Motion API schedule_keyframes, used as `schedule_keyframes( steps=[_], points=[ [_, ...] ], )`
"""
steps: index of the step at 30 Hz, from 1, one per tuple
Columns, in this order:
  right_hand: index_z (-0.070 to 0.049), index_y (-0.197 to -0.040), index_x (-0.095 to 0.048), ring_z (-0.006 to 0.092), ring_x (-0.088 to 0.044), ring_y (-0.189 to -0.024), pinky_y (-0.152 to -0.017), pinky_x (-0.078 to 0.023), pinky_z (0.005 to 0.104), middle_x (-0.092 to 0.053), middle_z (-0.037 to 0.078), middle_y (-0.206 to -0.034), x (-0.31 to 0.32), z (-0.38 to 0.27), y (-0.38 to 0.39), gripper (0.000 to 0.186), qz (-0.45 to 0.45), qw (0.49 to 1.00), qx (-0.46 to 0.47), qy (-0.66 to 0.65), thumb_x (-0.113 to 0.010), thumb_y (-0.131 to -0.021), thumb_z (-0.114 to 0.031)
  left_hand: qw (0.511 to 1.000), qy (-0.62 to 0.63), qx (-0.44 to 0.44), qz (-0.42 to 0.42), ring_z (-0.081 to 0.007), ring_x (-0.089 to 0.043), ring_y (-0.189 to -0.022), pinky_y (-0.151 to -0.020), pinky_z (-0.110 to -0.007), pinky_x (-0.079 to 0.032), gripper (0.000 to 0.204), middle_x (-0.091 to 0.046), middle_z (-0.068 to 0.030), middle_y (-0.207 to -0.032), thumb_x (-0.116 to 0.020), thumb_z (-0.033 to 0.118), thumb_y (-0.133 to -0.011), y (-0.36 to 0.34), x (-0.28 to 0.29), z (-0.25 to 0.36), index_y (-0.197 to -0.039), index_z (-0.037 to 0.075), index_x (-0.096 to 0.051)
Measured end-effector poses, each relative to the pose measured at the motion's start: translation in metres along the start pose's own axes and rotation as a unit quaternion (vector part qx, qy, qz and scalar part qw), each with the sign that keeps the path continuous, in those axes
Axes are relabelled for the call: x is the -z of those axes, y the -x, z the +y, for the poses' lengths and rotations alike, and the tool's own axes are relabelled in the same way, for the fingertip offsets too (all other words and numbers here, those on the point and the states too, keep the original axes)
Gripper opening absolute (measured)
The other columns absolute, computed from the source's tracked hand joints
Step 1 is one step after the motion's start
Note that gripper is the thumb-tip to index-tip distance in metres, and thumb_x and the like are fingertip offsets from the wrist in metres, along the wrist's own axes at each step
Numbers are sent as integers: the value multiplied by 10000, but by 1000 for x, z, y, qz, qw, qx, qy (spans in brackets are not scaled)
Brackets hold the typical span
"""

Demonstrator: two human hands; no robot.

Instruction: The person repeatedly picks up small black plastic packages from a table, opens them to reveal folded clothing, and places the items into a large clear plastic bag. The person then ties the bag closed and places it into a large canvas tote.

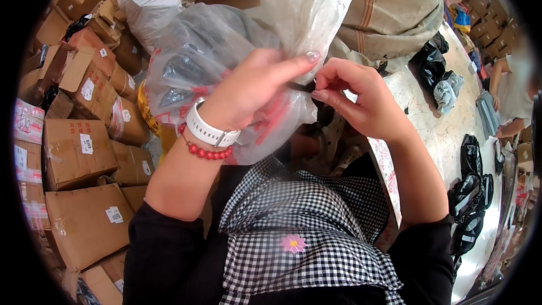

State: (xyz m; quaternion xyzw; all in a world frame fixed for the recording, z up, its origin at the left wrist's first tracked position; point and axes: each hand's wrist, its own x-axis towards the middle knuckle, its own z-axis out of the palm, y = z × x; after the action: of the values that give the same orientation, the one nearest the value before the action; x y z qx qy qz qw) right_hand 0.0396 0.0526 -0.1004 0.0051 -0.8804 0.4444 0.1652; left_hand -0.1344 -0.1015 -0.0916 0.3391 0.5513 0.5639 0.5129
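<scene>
- Left hand point(254, 82): clamped round the gathered neck of a plastic bag point(237, 31).
- Right hand point(358, 93): thumb and forefinger pinched together on a dark strip point(300, 86) at that neck.
- Bag: before the person, left of the bench point(420, 121).

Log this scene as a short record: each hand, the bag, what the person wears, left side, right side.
Left hand: on the gathered neck of a clear plastic bag; some fingers hidden
Right hand: thumb and forefinger pinched at a dark strip by the neck
Bag state: top flares upward; contents unclear
Worn: white wristband, red bead bracelet, checked apron
Left side: stacked cardboard boxes
Right side: pale table with black packages
</scene>
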Motion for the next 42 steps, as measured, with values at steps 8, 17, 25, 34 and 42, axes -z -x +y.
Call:
schedule_keyframes(
  steps=[8,17,25,34,42],
  points=[
    [-17,-1051,-624,49,-564,-748,-644,-457,224,-625,-15,-836,-38,-15,5,131,292,951,-11,-101,-693,-947,-55,992,78,-34,89,-101,-659,-800,-713,-240,-517,319,-718,-68,-991,-671,265,-995,-11,-1,-17,-1097,-37,-687],
    [-12,-878,-643,73,-541,-539,-461,-378,184,-654,64,-692,-64,-47,11,231,211,835,-257,-438,-597,-1011,-195,973,96,-176,118,-70,-628,-763,-641,-225,-496,289,-675,-32,-920,-691,235,-989,12,-38,-21,-1096,-29,-645],
    [-7,-880,-618,78,-526,-526,-457,-396,205,-644,61,-713,-67,-51,8,216,239,833,-256,-429,-591,-1011,-177,959,77,-232,147,-73,-654,-737,-618,-230,-512,247,-693,-37,-918,-704,174,-977,19,-44,-31,-1109,-20,-627],
    [5,-856,-540,284,-597,-636,-603,-476,374,-612,172,-732,-89,-42,11,228,319,942,-94,49,-679,-946,-151,950,-19,-251,187,-66,-626,-845,-721,-243,-499,244,-698,-42,-952,-697,188,-985,18,-43,-38,-1080,-31,-649],
    [-3,-834,-527,260,-578,-586,-569,-473,373,-604,133,-691,-71,-27,6,326,228,964,-128,-42,-777,-873,-209,965,25,-211,154,-60,-598,-863,-759,-236,-481,325,-686,-32,-976,-629,271,-1026,19,-31,-40,-1124,-38,-659]
  ],
)
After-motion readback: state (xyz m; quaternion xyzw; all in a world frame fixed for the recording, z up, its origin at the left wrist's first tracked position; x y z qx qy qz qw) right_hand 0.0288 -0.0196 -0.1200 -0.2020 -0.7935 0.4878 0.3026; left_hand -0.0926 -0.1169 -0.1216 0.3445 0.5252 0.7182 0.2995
